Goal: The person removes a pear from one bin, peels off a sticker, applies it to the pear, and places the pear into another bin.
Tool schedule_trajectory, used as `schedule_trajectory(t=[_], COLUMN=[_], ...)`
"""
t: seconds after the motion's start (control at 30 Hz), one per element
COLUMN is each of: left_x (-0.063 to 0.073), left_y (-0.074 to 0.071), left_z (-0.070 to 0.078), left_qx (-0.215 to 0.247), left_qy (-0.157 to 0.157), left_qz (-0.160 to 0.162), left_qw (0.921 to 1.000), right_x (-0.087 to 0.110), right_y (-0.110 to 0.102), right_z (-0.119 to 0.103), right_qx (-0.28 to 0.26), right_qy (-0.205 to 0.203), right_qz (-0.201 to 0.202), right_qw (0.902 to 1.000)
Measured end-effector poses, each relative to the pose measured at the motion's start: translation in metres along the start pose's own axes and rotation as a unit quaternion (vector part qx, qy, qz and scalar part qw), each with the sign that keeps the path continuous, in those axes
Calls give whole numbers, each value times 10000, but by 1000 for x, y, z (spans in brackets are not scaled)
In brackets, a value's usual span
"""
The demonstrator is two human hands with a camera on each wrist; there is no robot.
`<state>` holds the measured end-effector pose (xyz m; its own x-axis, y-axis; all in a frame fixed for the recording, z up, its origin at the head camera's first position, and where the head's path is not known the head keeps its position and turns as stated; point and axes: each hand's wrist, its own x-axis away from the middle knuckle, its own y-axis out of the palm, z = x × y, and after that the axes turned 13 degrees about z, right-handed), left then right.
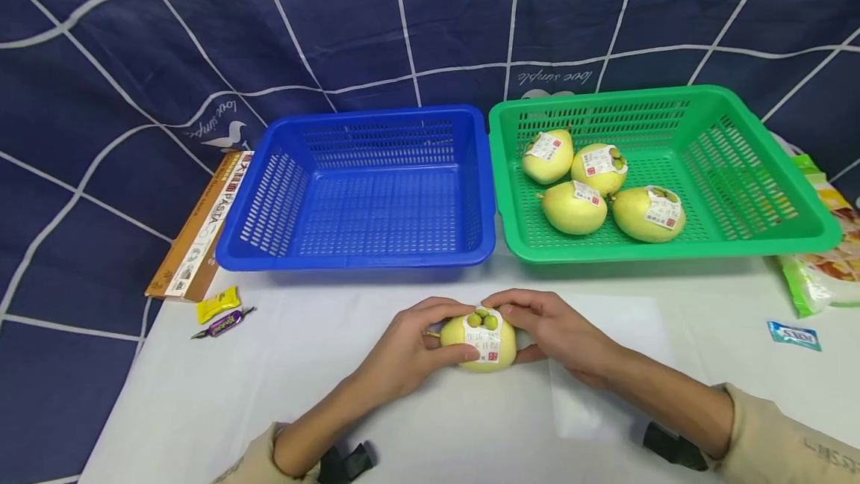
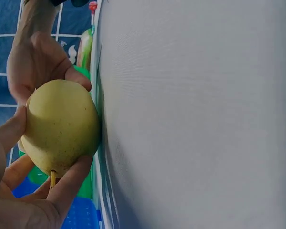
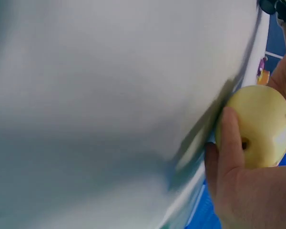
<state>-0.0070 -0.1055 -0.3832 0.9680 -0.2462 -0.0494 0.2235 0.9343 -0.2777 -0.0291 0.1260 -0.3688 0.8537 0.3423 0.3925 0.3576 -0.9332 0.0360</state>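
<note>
A yellow pear [image 1: 508, 340] with a white label is between both hands, over the front middle of the white table. My left hand [image 1: 408, 346] grips its stem end, thumb across the label's edge. On the opposite side my right hand [image 1: 564, 333] holds it, fingertips at the top and along the side. The left wrist view shows the smooth underside of the pear [image 2: 62, 126] and its stem pointing towards the left palm. In the right wrist view, a finger lies beside the small dark hollow at the other end of the pear [image 3: 260, 119].
Behind the hands stand a blue basket [image 1: 356, 258] with nothing in it and a green basket [image 1: 672, 251] holding several labelled pears [image 1: 574, 211]. A pasta box [image 1: 200, 230] and two wrapped sweets [image 1: 218, 305] lie left; a blue packet [image 1: 795, 335] and a green bag [image 1: 829, 267] lie right.
</note>
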Motion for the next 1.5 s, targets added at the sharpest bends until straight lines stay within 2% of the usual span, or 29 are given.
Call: schedule_trajectory(t=[0.2, 0.33, 0.43, 0.57, 0.73, 0.9, 1.07, 1.27, 1.4, 1.5], left_x=[3, 3, 3, 3, 0, -10, -20, -18, -18, -18], left_y=[-2, 0, -1, -4, -7, -11, -12, -16, -17, -17], left_z=[0, 1, 0, -2, -5, -5, -3, -3, -4, -5], left_qx=[-217, 24, 376, 572, 461, 148, 157, 363, 551, 545], left_qy=[198, 249, 73, -107, -107, 51, -236, -663, -773, -758], left_qz=[-133, -317, -381, -348, -327, -418, -677, -680, -711, -703], left_qw=[9995, 9992, 9985, 9977, 9983, 9990, 9973, 9948, 9929, 9931], right_x=[-2, -3, -4, -3, -3, -3, -3, -3, -2, -3], right_y=[4, 5, 6, 6, 6, 5, 2, 3, 9, 10], right_z=[-3, -5, -5, -4, -3, -1, 0, -2, -1, 1], right_qx=[-35, 21, 63, 112, 102, 12, -14, 99, 329, 477], right_qy=[23, 133, 123, -9, -103, -51, -149, -33, -310, -535], right_qz=[-73, -54, -71, -227, -242, -166, -342, -204, -139, -247], right_qw=[10000, 9999, 9999, 9997, 9996, 9998, 9993, 9997, 9989, 9971])
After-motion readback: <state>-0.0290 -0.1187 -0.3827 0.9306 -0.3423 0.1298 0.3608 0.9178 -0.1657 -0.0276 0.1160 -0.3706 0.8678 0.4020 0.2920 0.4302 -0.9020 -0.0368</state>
